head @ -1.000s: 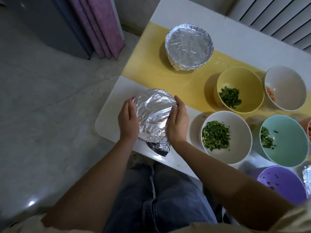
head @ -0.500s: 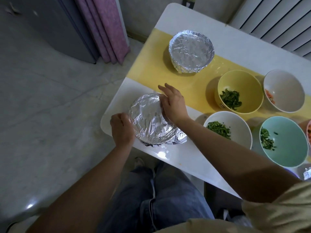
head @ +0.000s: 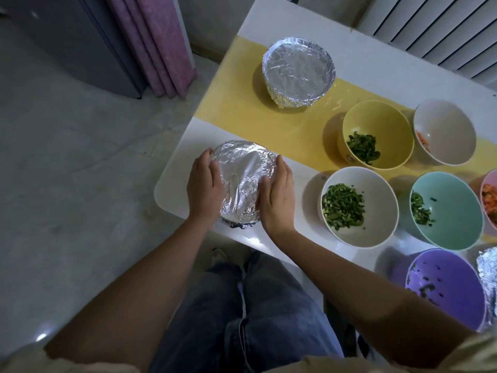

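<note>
A bowl wrapped in crumpled foil (head: 243,179) stands at the near left corner of the white table (head: 174,173). My left hand (head: 204,187) lies against its left side and my right hand (head: 277,195) against its right side. On both hands the fingers are together and fairly straight, pressing the foil down along the bowl's wall. The foil covers the whole top, so what is inside the bowl is hidden.
A second foil-covered bowl (head: 298,71) sits on the yellow strip (head: 242,111). To the right stand open bowls: yellow (head: 390,122), white (head: 379,189) and teal (head: 457,211) with chopped greens, another white (head: 446,130), purple (head: 451,286). My knees are below the table edge.
My right hand came off the far top of the foil and now lies against the bowl's right side. My left hand slid further along the left side. The camera view shifted slightly.
</note>
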A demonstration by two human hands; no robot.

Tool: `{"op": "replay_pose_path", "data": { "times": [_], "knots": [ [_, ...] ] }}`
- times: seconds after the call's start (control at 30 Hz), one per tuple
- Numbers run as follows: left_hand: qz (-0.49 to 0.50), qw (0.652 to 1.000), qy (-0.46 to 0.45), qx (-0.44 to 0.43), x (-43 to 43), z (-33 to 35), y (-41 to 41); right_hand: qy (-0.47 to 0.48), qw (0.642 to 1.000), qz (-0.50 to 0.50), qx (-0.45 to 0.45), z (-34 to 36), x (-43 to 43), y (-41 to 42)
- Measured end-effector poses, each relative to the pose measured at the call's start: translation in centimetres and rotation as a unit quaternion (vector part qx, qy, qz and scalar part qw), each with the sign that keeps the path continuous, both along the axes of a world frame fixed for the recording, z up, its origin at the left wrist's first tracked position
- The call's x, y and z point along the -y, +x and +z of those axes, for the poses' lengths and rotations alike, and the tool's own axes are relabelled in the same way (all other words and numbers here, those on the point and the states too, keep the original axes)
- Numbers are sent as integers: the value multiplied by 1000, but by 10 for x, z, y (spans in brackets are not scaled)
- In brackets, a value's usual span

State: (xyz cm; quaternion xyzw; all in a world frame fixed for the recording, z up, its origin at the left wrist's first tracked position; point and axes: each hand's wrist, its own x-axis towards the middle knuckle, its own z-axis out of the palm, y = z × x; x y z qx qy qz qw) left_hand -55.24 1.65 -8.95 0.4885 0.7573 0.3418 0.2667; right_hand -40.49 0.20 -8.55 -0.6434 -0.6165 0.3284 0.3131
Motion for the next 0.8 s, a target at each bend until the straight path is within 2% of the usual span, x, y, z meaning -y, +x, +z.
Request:
{"op": "replay_pose_path", "data": {
  "times": [0.23,0.37,0.63,0.8],
  "knots": [
    [77,986,-7,149,3,-10,-2,-20,994,-71,-84,-4,-9,-2],
    [105,976,-6,192,5,-13,2,-45,989,-71,-120,-3,-23,3],
    [99,970,-24,220,8,-9,1,-91,980,-62,-163,-7,-37,10],
    [76,989,-32,127,14,-1,-1,-133,979,-1,-153,-12,-59,20]
  ]
}}
